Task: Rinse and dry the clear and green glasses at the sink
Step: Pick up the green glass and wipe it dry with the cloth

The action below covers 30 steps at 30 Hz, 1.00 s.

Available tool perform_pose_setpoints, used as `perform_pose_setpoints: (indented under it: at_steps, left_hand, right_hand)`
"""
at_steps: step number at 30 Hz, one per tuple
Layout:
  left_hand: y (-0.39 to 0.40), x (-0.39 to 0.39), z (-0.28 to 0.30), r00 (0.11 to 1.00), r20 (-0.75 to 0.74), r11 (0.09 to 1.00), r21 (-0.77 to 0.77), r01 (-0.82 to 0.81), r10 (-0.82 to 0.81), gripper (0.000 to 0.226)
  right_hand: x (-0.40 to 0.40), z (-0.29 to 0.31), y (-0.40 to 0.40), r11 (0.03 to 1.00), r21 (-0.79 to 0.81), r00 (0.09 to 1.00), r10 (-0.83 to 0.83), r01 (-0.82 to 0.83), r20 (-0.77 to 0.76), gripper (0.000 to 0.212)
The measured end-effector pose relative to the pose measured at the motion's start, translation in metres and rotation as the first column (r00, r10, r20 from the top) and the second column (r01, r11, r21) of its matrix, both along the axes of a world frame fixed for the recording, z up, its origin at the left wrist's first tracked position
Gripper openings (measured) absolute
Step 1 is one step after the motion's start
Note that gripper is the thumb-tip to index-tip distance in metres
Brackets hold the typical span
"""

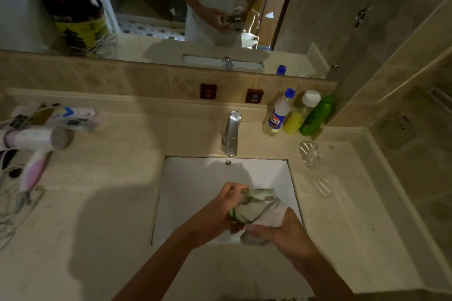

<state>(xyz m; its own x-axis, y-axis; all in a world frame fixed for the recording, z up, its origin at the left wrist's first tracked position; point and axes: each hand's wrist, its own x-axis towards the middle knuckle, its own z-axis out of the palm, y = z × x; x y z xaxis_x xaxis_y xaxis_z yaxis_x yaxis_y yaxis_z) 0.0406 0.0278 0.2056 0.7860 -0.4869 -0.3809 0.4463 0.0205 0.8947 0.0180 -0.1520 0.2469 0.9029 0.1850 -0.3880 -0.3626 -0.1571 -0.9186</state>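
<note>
My left hand (215,212) grips the green glass (254,205) over the sink (195,178). My right hand (281,232) holds a cloth (269,215) against it. The clear glass (309,154) stands on the counter (110,203) at 2 o'clock.

Cloth (266,215) hides most of the green glass (247,205) (blurred).
</note>
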Motion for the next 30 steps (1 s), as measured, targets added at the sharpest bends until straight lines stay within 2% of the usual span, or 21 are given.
perform_pose_setpoints:
  at_steps: [2, 4, 5, 7, 10, 12, 14, 16, 18, 19, 21, 24, 26, 28, 30]
  left_hand:
    - [-0.003, 0.003, 0.006, 0.951, -0.309, 0.992, -0.119, -0.043, 0.004, 0.059]
    - [-0.004, 0.004, 0.007, 0.935, -0.355, 0.994, -0.096, -0.049, 0.012, 0.057]
    - [-0.004, 0.004, 0.005, 0.942, -0.335, 0.996, -0.079, -0.052, 0.022, 0.054]
    - [-0.003, 0.004, -0.001, 0.969, -0.237, 0.994, -0.064, -0.091, 0.073, 0.051]
    - [0.002, 0.003, -0.005, 0.997, 0.015, 0.997, 0.002, -0.082, 0.082, 0.037]
    - [0.005, 0.002, -0.006, 0.989, 0.151, 0.997, 0.072, -0.013, 0.002, 0.041]
    - [0.007, 0.001, -0.006, 0.985, 0.172, 0.997, 0.078, -0.024, 0.011, 0.047]
    - [0.007, 0.001, -0.008, 0.997, 0.048, 0.998, -0.027, -0.061, 0.062, 0.046]
    - [0.004, 0.001, -0.004, 0.99, -0.141, 0.985, -0.17, -0.042, 0.018, 0.059]
    - [0.002, 0.001, -0.002, 0.98, -0.197, 0.981, -0.19, -0.038, -0.001, 0.066]
    - [-0.003, 0.0, -0.001, 0.969, -0.241, 0.988, -0.124, -0.09, 0.058, 0.062]
    - [-0.005, -0.004, -0.005, 0.985, -0.08, 0.988, -0.034, -0.154, 0.151, 0.05]
    - [-0.002, -0.007, -0.007, 0.989, 0.103, 0.994, -0.039, -0.098, 0.102, 0.044]
    - [0.003, -0.009, -0.007, 0.969, 0.247, 0.999, 0.033, -0.016, 0.008, 0.046]
    - [0.004, -0.007, -0.007, 0.965, 0.262, 0.997, 0.083, -0.002, -0.02, 0.048]
  right_hand:
    - [-0.007, -0.007, 0.003, 0.995, -0.099, 0.994, 0.027, -0.017, 0.107, 0.036]
    - [-0.008, -0.009, 0.007, 0.962, -0.264, 0.974, 0.116, -0.061, 0.197, 0.031]
    - [-0.008, -0.012, 0.006, 0.956, -0.283, 0.97, 0.136, -0.075, 0.203, 0.029]
    - [-0.007, -0.012, 0.007, 0.979, -0.195, 0.981, 0.093, -0.058, 0.172, 0.038]
    - [0.002, -0.004, 0.004, 0.998, -0.02, 0.998, 0.06, -0.06, 0.002, 0.04]
    - [0.007, -0.003, 0.0, 0.99, 0.112, 0.994, 0.095, -0.088, -0.06, 0.036]
    - [0.009, -0.004, -0.003, 0.992, 0.11, 0.995, 0.067, -0.058, -0.079, 0.032]
    - [0.006, 0.0, 0.001, 0.996, 0.022, 0.995, 0.083, -0.082, -0.052, 0.037]
    - [0.001, 0.0, 0.003, 0.992, -0.049, 0.992, 0.117, -0.116, 0.036, 0.035]
    - [-0.001, 0.003, 0.004, 0.991, -0.077, 0.989, 0.119, -0.113, 0.083, 0.034]
    - [-0.006, 0.004, 0.006, 0.988, -0.11, 0.98, 0.126, -0.11, 0.151, 0.039]
    - [-0.006, 0.006, 0.004, 0.988, -0.107, 0.987, 0.121, -0.109, 0.108, 0.035]
    - [-0.001, 0.005, -0.003, 0.996, -0.023, 0.996, 0.09, -0.091, -0.009, 0.031]
    - [0.002, 0.005, -0.008, 0.994, 0.068, 0.993, 0.088, -0.082, -0.085, 0.034]
    - [0.002, 0.001, -0.01, 0.991, 0.093, 0.992, 0.1, -0.093, -0.077, 0.037]
